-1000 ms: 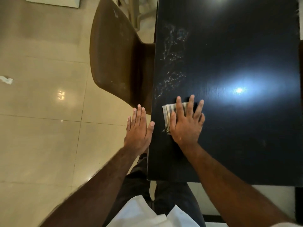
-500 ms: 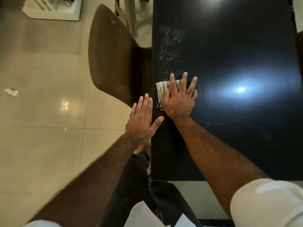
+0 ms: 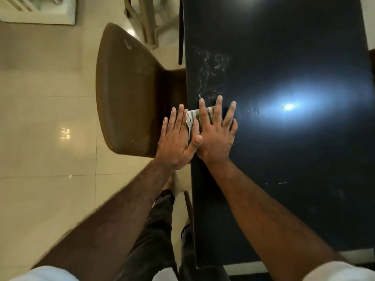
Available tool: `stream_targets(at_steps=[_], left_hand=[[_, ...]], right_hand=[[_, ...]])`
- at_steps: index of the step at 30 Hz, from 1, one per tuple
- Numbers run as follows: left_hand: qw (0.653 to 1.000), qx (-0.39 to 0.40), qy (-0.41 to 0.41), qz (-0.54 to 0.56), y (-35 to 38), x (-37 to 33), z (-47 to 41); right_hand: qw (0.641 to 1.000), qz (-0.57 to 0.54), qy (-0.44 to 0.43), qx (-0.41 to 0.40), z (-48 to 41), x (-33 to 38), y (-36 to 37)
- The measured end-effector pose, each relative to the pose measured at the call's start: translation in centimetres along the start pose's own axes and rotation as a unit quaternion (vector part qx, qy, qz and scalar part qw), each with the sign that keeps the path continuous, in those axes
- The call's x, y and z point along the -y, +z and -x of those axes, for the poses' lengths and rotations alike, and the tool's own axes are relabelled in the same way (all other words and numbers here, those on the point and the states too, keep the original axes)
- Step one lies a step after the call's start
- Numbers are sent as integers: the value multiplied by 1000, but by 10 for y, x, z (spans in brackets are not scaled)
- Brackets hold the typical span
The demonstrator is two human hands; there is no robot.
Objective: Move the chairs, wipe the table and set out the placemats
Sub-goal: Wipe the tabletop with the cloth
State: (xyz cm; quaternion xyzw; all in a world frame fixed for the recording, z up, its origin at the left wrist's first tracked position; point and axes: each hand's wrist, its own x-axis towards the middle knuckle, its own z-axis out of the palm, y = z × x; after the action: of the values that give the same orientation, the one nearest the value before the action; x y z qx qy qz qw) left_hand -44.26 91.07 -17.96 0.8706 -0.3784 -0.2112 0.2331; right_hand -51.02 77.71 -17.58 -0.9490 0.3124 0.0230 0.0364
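Right hand [image 3: 217, 136] slides cloth [image 3: 192, 117] toward 12 o'clock, reaching the smear [image 3: 211, 76] | fingers straight, spread, pressing cloth onto surface [image 3: 284, 189] to scrub | left hand [image 3: 177, 144] flat, empty, at edge, 9 o'clock, perhaps catching debris | chair [image 3: 129, 98] at 10 o'clock

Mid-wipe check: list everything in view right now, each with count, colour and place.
table: one, glossy black, right half of view
smears: one patch, whitish, on the table beyond the right hand
cloth: one, pale checked, at the table's left edge under the right hand
chair: one, brown, left of the table
chair frame: one, beige, top, beyond the brown chair
white unit: one, top left corner
floor: beige tiles, left
trousers: dark, bottom centre
left hand: flat, fingers straight, at the table edge
right hand: flat, fingers spread, pressing the cloth
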Motion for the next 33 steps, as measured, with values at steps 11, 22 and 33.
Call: stream_targets(at_steps=[11, 22, 33], left_hand=[[994, -43, -62, 76, -27, 1, -74], [995, 0, -89, 51, -39, 1, -100], [995, 10, -85, 42, -40, 4, -100]], right_hand=[[998, 2, 4, -58, -145, 30, -1], [999, -28, 38, -24, -235, 31, -16], [988, -56, 144, -10, -144, -34, -20]])
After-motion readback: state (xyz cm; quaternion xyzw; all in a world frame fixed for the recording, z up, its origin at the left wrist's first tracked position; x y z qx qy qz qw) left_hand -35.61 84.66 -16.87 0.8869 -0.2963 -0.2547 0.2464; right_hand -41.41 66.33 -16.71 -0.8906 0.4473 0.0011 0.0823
